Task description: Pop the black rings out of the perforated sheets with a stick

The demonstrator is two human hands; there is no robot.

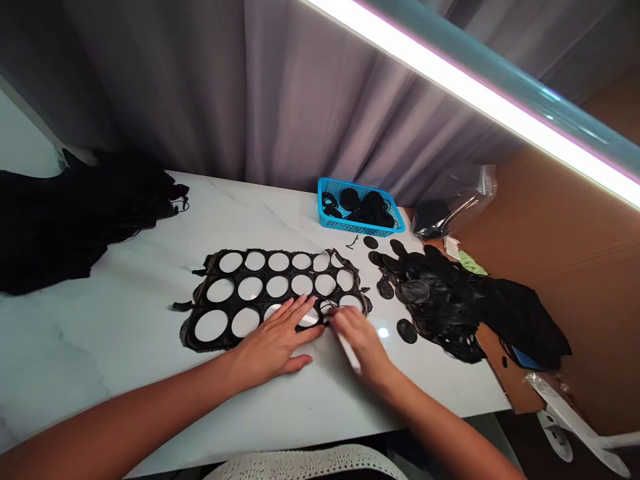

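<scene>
Resting palm down in the head view, the left hand (pixel 280 340) lies across the lower edge of a black perforated sheet (pixel 264 301), its fingers extended and slightly parted, the thumb held away from them; it grips nothing. The right hand (pixel 364 343) is just beside it, toward the sheet's lower right corner, fingers closed in a pinch around a slim white tool (pixel 349 353) whose lower end slants back toward the person. Motion blur softens this hand, and the tool's tip is hidden by the fingers, so I cannot tell whether it touches the sheet.

The sheet lies flat in the middle of a white, marble-patterned tabletop (pixel 145 320), with three rows of large round holes showing the pale surface beneath; the left fingers partly cover the bottom row. Its border is ragged, with small strips sticking out at the left.

Right of the sheet is a heap of black discs (pixel 435 293), with several loose ones scattered near it. Behind stands a blue basket (pixel 360 227) holding round black pieces, and a clear plastic bag (pixel 465 197) is near it on the right. Bunched black material (pixel 75 220) covers the tabletop's far left, well apart from both hands.
</scene>
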